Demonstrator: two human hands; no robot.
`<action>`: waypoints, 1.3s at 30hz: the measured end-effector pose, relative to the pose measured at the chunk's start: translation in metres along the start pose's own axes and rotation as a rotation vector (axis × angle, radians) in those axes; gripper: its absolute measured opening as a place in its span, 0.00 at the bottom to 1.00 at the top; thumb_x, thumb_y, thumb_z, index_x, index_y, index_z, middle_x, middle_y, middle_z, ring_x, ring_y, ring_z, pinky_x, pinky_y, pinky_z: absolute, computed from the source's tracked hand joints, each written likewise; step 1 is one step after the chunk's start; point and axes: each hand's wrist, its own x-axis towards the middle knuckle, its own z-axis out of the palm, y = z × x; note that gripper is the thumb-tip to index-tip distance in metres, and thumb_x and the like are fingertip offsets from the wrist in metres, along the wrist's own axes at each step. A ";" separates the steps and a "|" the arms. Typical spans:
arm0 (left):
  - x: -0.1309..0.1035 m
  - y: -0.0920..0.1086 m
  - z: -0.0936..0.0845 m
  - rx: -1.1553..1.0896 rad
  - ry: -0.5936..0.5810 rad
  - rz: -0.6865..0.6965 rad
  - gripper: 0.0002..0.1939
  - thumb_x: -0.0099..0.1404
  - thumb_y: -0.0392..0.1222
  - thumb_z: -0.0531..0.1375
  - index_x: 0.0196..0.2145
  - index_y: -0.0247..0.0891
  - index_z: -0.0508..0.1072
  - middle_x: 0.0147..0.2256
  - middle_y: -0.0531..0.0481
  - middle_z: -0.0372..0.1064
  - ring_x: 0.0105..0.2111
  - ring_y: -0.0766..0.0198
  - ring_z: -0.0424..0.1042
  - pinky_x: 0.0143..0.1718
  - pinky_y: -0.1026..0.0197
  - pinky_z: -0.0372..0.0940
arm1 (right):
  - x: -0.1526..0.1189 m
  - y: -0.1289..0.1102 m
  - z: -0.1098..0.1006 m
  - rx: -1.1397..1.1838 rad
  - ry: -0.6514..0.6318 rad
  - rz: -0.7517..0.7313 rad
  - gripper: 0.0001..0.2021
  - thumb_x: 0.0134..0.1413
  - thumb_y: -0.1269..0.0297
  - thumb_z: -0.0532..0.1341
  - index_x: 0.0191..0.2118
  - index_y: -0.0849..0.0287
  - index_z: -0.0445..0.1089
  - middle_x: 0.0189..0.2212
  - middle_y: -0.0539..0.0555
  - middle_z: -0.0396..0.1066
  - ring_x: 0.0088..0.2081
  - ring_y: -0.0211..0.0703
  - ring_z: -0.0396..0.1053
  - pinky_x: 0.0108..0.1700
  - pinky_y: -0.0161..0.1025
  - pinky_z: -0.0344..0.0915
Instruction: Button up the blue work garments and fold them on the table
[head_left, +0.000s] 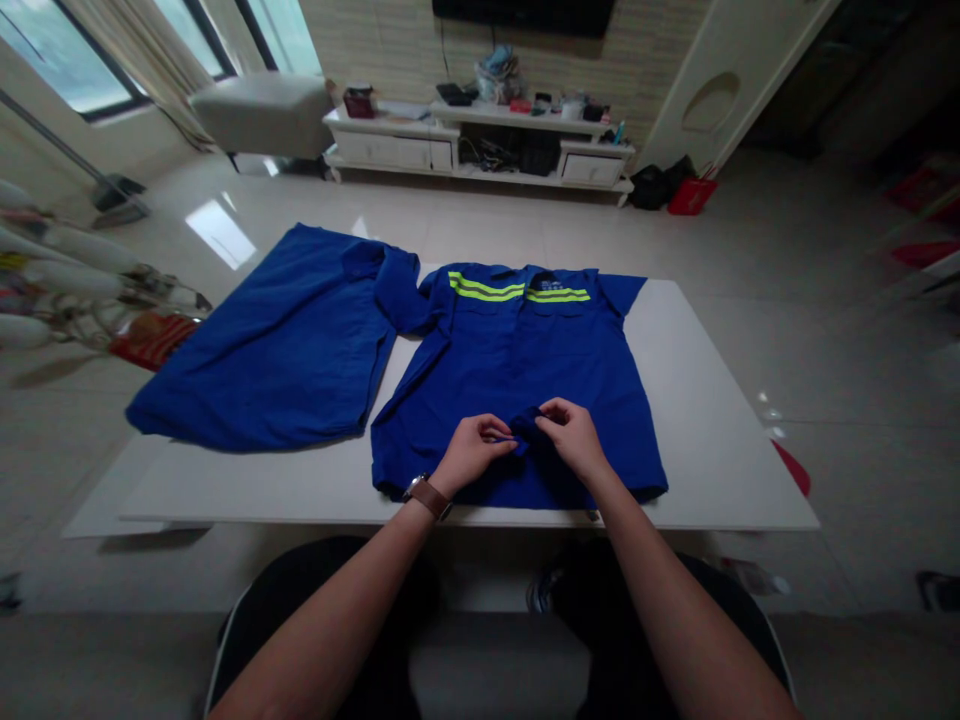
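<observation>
A blue work jacket [555,355] with yellow-green reflective stripes across the chest lies front up, its collar toward the far side. Near its lower front edge, my left hand [480,448] pinches the cloth between thumb and fingers. Just to the right, my right hand [571,432] grips a raised fold of the same front. Between the two hands the fabric is bunched; any button there is too dark to make out. To the left, a second blue garment [277,340] lies folded, touching the jacket's sleeve.
Both garments rest on a white table [720,440], the left one hanging past its left edge. A white TV cabinet [397,150] with small items stands by the far wall, a grey ottoman [262,112] beside it. A red bag [691,194] sits on the floor.
</observation>
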 end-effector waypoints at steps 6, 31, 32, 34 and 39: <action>-0.001 0.003 0.000 0.047 0.025 0.033 0.15 0.52 0.37 0.74 0.36 0.35 0.76 0.30 0.48 0.80 0.33 0.62 0.79 0.37 0.62 0.70 | -0.007 0.009 0.002 -0.018 -0.147 0.008 0.10 0.43 0.57 0.67 0.31 0.58 0.75 0.28 0.52 0.76 0.32 0.45 0.72 0.39 0.41 0.65; -0.010 0.012 0.004 0.089 0.048 0.109 0.14 0.51 0.29 0.67 0.36 0.37 0.72 0.26 0.54 0.76 0.29 0.67 0.76 0.32 0.68 0.65 | -0.023 0.007 0.004 0.026 -0.209 -0.069 0.12 0.51 0.59 0.67 0.41 0.55 0.80 0.34 0.54 0.79 0.37 0.46 0.75 0.42 0.42 0.68; -0.010 0.012 0.004 0.084 0.046 0.124 0.13 0.52 0.30 0.67 0.36 0.37 0.72 0.27 0.54 0.76 0.30 0.67 0.76 0.33 0.67 0.65 | -0.023 0.008 0.004 0.053 -0.198 -0.038 0.14 0.49 0.59 0.69 0.43 0.56 0.79 0.34 0.53 0.79 0.37 0.45 0.75 0.41 0.41 0.68; -0.011 0.013 0.004 0.076 0.048 0.155 0.12 0.53 0.31 0.67 0.35 0.37 0.72 0.28 0.54 0.76 0.31 0.66 0.77 0.35 0.67 0.66 | -0.021 0.011 0.005 0.056 -0.211 -0.004 0.15 0.45 0.59 0.71 0.41 0.56 0.77 0.33 0.53 0.79 0.35 0.44 0.74 0.39 0.40 0.67; -0.011 0.013 0.003 0.100 0.047 0.205 0.10 0.55 0.33 0.67 0.34 0.38 0.70 0.32 0.54 0.75 0.34 0.67 0.76 0.39 0.65 0.67 | -0.023 0.011 0.007 -0.043 -0.225 -0.018 0.11 0.47 0.57 0.70 0.36 0.57 0.77 0.32 0.53 0.78 0.35 0.44 0.73 0.38 0.40 0.67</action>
